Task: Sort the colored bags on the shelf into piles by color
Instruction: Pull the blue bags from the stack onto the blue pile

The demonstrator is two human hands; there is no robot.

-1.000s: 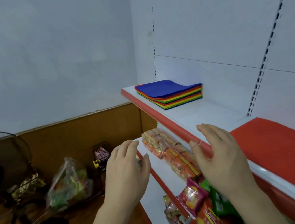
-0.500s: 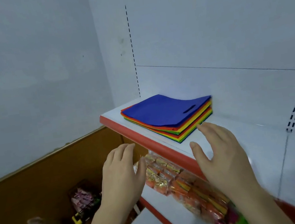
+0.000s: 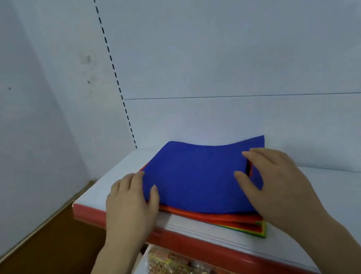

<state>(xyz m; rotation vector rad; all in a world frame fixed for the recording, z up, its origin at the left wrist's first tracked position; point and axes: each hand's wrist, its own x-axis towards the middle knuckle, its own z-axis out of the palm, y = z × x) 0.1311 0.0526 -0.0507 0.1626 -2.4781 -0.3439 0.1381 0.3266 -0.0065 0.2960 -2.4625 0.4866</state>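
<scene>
- Head view: a mixed stack of colored bags (image 3: 239, 218) is seen lying flat on the white shelf (image 3: 322, 198), close to its left end and near the back wall (image 3: 230, 37).
- The blue bag (image 3: 194, 179) is on top, so it is likely the first one to be taken off.
- Red, yellow and green edges are seen poking out under it at the near right corner, so the colors are not yet sorted.
- The left hand (image 3: 130, 204) is placed at the left edge of the blue bag. Its thumb is laid on top and its fingers seem tucked under the edge, so the bag looks pinched there.
- The right hand (image 3: 271, 182) is placed at the right side, by the dark handle hole (image 3: 248, 168). Its thumb is pressed on the blue cloth, and its fingers are curled at the hole, as if that edge is gripped.
- The two hands are kept well apart, one at each side, most likely so the soft bag can be lifted flat and not folded.
- The middle of the blue bag is bowed down a little between the hands, so it is judged to be thin and floppy.
- Bare shelf is left to the right of the stack, where piles could be made.
- Snack packets (image 3: 182, 273) are kept on the lower shelf and are not part of the job.
</scene>
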